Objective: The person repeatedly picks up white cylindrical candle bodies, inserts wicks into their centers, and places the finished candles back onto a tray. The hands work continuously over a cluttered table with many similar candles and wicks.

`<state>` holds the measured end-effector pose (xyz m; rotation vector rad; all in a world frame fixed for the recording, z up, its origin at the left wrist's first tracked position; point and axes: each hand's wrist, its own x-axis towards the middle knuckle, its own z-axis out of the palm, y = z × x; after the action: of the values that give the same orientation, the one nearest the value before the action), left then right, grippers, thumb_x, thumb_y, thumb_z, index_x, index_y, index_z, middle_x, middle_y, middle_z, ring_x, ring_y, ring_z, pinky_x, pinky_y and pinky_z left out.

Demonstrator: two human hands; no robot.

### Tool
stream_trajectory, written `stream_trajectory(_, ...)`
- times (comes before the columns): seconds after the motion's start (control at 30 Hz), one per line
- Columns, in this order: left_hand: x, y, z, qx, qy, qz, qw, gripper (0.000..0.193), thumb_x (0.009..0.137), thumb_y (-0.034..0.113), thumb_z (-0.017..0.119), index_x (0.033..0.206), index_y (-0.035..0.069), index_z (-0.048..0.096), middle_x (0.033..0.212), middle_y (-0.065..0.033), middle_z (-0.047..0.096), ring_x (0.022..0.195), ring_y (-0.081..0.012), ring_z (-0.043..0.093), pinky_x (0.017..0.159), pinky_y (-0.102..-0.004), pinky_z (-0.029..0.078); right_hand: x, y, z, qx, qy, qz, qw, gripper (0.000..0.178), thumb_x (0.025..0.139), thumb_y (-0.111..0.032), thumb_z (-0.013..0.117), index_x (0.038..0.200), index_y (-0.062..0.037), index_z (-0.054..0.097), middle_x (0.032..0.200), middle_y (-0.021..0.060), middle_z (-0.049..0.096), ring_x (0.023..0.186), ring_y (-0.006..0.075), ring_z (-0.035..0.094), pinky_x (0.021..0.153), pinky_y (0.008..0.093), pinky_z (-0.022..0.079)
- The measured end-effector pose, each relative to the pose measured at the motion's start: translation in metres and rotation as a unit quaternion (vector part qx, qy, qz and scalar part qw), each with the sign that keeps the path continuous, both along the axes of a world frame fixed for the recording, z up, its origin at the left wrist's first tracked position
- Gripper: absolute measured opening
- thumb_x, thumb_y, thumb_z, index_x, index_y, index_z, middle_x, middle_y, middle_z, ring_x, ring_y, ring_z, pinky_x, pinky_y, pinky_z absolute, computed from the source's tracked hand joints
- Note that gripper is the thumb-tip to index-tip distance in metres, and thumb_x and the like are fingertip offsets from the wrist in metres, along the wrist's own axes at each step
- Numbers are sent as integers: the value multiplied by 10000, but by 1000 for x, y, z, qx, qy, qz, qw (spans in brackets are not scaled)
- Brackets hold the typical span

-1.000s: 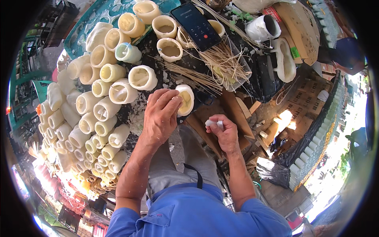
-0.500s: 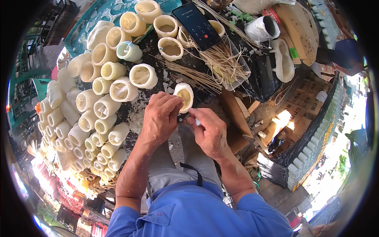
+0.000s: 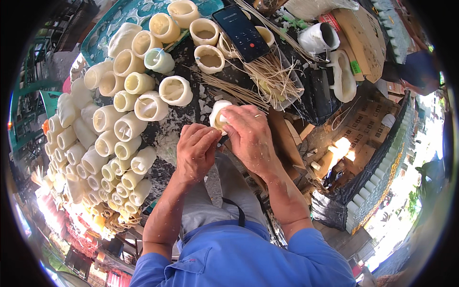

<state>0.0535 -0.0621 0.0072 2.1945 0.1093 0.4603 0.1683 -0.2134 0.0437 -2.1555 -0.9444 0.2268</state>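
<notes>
Over the front edge of the table is a cream-white hollow wax cup [image 3: 217, 113], tilted with its opening toward me. My right hand [image 3: 249, 137] closes over its right side, thumb and fingers at the rim. At the lower left of the cup is my left hand [image 3: 196, 149], its fingers curled and pinched against the rim; anything between the fingertips is hidden. Similar wax cups [image 3: 175, 91] stand to the left in a large cluster, some with pieces inside. Bits of wax speckle both hands and forearms.
A phone [image 3: 240, 32] lies on several cups at the back, beside a bundle of thin sticks [image 3: 275, 79]. A teal tray [image 3: 103, 36] is at the back left. White-coated pipe [image 3: 318, 38] and cardboard [image 3: 361, 40] lie back right. An open carton [image 3: 287, 153] is below, right.
My right hand has moved up and over the cup, gripping its right side. The small white piece seen in it before no longer shows. My left hand stays close to the rim.
</notes>
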Motion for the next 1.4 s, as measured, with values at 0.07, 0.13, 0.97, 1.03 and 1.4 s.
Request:
stream_trajectory(0.07, -1, 1, -1, -3, -4, 9, 1000, 303, 798, -28, 841, 1080, 51, 762, 1027, -73, 792, 925, -271, 724, 813, -414, 528, -1, -3, -1, 10, 2, -20, 1000, 372, 923, -2, 781, 1292, -2, 733, 1237, 154, 749, 1117, 370, 698, 1003, 479, 540)
stream_trajectory(0.13, 0, 1, -1, -1, 1, 11, 1000, 315, 786, -30, 840, 1081, 52, 764, 1031, -73, 791, 932, -271, 721, 818, -415, 530, -6, -12, 1, 15, 0, -62, 998, 408, 920, -4, 814, 1320, -5, 737, 1203, 161, 754, 1089, 349, 710, 964, 444, 570)
stream_trajectory(0.97, 10, 12, 1, 19, -8, 7, 1000, 331, 792, -23, 859, 1094, 65, 756, 1132, -101, 731, 1042, -340, 687, 858, -485, 539, 86, -36, -8, -112, -150, -106, 977, 522, 1026, -401, 782, 1326, 22, 730, 1272, 171, 692, 1226, 370, 618, 1073, 522, 481)
stream_trajectory(1.03, 9, 13, 0, 17, -5, 6, 1000, 340, 789, -24, 860, 1099, 65, 753, 1135, -102, 731, 1046, -339, 689, 863, -482, 543, 100, -30, -12, -127, -178, -106, 970, 568, 1028, -459, 768, 1327, 23, 734, 1337, 190, 652, 1274, 382, 587, 1096, 533, 473)
stream_trajectory(1.4, 9, 14, 0, 1, 3, -4, 1000, 282, 834, -25, 860, 1083, 38, 745, 1110, -126, 751, 1030, -364, 705, 878, -489, 572, 81, -22, -23, -24, -139, -106, 984, 442, 995, -270, 837, 1317, 15, 735, 1280, 178, 667, 1197, 374, 634, 1041, 492, 507)
